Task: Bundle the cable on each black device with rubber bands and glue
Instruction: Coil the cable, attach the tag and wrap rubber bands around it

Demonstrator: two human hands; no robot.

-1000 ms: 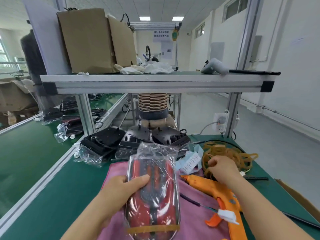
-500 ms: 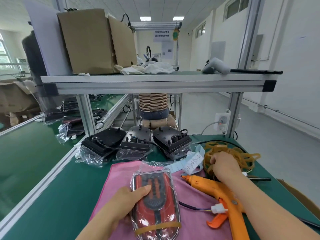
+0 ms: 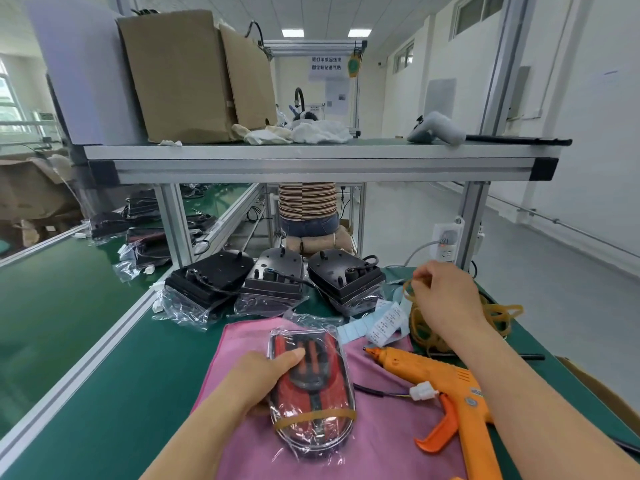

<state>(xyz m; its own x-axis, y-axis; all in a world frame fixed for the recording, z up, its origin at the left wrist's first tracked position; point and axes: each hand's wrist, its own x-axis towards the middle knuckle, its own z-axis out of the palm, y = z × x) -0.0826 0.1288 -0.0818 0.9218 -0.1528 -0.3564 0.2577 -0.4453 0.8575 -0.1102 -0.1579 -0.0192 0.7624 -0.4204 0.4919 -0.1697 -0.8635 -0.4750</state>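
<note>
Hands (image 3: 263,379) (image 3: 445,299) near glue gun (image 3: 450,375), rubber bands (image 3: 500,313)

- left hand (image 3: 263,379): fingers hidden under bagged device (image 3: 311,386); only thumb shows.
- glue gun (image 3: 436,374): grip end cut off at btm edge.
- rubber bands (image 3: 419,329): pile partly hidden behind right hand (image 3: 446,299).
</note>
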